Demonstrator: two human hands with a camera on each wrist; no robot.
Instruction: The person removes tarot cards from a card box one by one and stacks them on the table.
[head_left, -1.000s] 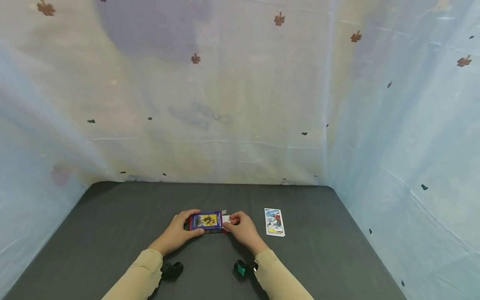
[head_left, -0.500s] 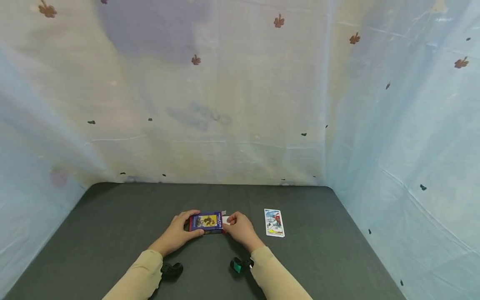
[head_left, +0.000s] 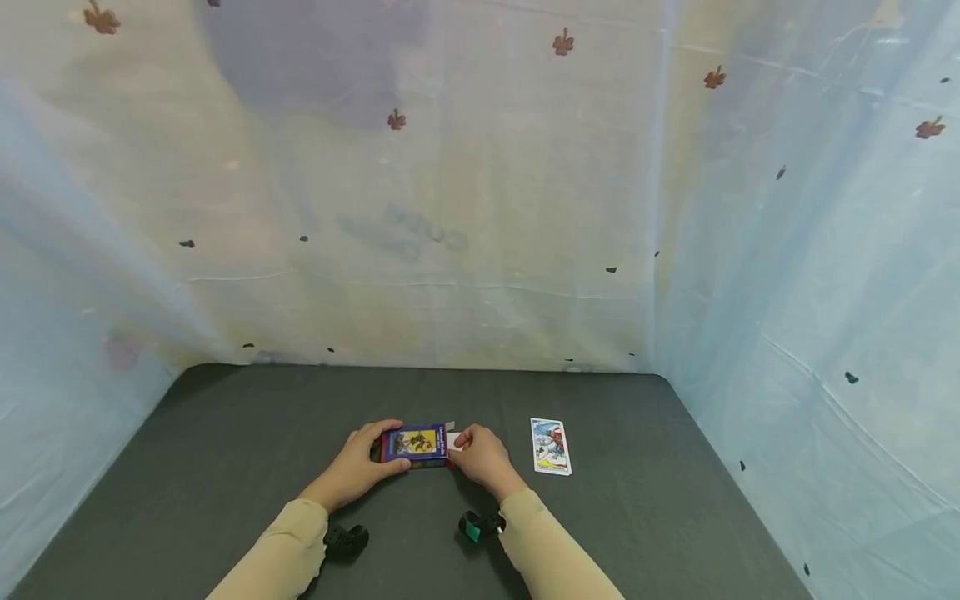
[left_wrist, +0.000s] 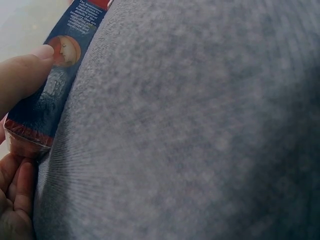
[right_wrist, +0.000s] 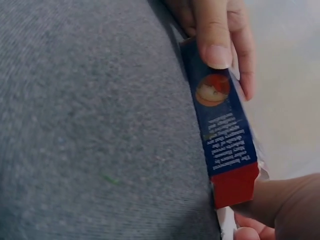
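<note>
A blue and red card box (head_left: 415, 442) with a yellow picture on its face lies flat on the table. My left hand (head_left: 356, 467) grips its left end, thumb (left_wrist: 27, 72) on the near side and fingers along the far side. At the right end the box is open, a red side flap (right_wrist: 234, 187) sticking out. There my right hand (head_left: 483, 458) pinches a white piece (head_left: 453, 441); whether it is the lid flap or a card, I cannot tell. The box's inside is hidden.
A small stack of picture cards (head_left: 551, 447) lies face up to the right of my right hand. The dark grey tabletop (head_left: 637, 517) is bounded by pale plastic sheeting (head_left: 480, 317) at the back and sides. Each wrist wears a black band.
My right hand and forearm have shifted slightly left, fingers staying at the box's open end. The left hand, box and card stack have hardly moved.
</note>
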